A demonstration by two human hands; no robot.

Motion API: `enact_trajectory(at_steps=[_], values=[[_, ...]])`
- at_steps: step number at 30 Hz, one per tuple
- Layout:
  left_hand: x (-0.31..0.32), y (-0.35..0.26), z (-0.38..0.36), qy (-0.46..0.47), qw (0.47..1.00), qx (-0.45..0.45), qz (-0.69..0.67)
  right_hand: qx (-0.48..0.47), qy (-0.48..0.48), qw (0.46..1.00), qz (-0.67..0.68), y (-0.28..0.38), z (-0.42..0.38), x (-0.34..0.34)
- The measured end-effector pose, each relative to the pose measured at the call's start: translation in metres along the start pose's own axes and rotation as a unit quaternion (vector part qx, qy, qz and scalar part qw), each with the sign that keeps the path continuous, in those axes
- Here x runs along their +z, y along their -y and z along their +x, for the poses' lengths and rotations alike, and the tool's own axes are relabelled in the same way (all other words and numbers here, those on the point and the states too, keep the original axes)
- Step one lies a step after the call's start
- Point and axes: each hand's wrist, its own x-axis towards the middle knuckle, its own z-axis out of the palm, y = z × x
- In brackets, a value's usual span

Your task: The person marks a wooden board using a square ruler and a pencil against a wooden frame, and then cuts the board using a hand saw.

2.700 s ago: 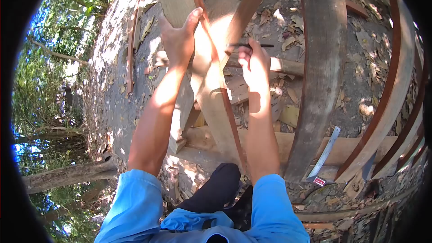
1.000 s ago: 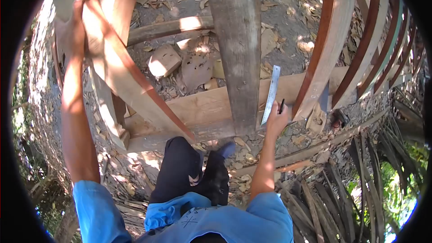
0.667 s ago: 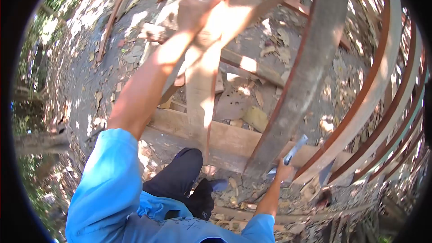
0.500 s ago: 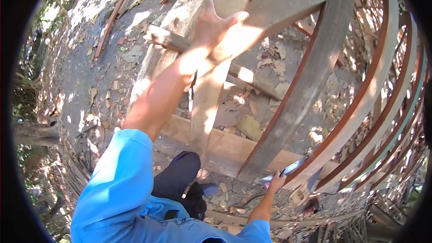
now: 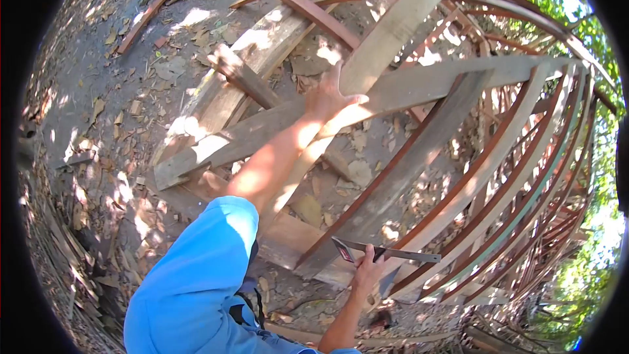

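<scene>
My left hand point(image 5: 325, 96) rests with its fingers spread where a long upright board point(image 5: 400, 29) meets a wide curved plank point(image 5: 419, 85). My right hand point(image 5: 368, 271), lower in the view, grips a flat metal tool point(image 5: 400, 254) with a dark blade and an angled end, perhaps a square or a saw. That tool lies across the lower part of the curved wooden ribs. Nearest to it is a grey weathered rib point(image 5: 400, 174); beside this stands a rib with a reddish edge point(image 5: 481, 167).
More curved ribs point(image 5: 524, 206) run to the right. A loose short timber point(image 5: 246, 78) crosses beams at the left, and a reddish strip point(image 5: 160, 10) lies on the leaf-strewn ground. Green foliage stands at the right edge.
The camera view has shifted, showing more of the frame's far end. My right hand has lifted the metal tool, which now shows in full across the ribs. My left hand stays on the boards.
</scene>
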Motion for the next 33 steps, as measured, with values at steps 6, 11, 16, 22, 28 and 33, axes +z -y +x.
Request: enact_trajectory(at_steps=[6, 11, 16, 22, 28, 33], values=[[-0.012, -0.005, -0.002, 0.032, 0.998, -0.027, -0.036, -0.170, 0.084, 0.982, 0.022, 0.045, 0.015, 0.045], [-0.011, -0.002, -0.002, 0.026, 0.999, -0.015, -0.045, -0.090, 0.077, 0.991, 0.064, 0.082, 0.002, 0.083], [-0.013, 0.001, 0.002, 0.036, 0.998, -0.006, -0.044, -0.104, 0.108, 0.989, 0.004, 0.098, 0.000, 0.093], [-0.011, 0.005, 0.001, 0.024, 0.997, 0.008, -0.069, -0.096, 0.129, 0.987, -0.019, 0.126, 0.000, 0.107], [-0.008, 0.017, 0.000, 0.029, 0.996, 0.020, -0.080, -0.056, 0.167, 0.982, -0.060, 0.145, 0.035, 0.141], [-0.027, 0.052, -0.008, 0.049, 0.974, -0.086, -0.206, -0.060, 0.225, 0.971, 0.059, 0.156, 0.067, 0.184]])
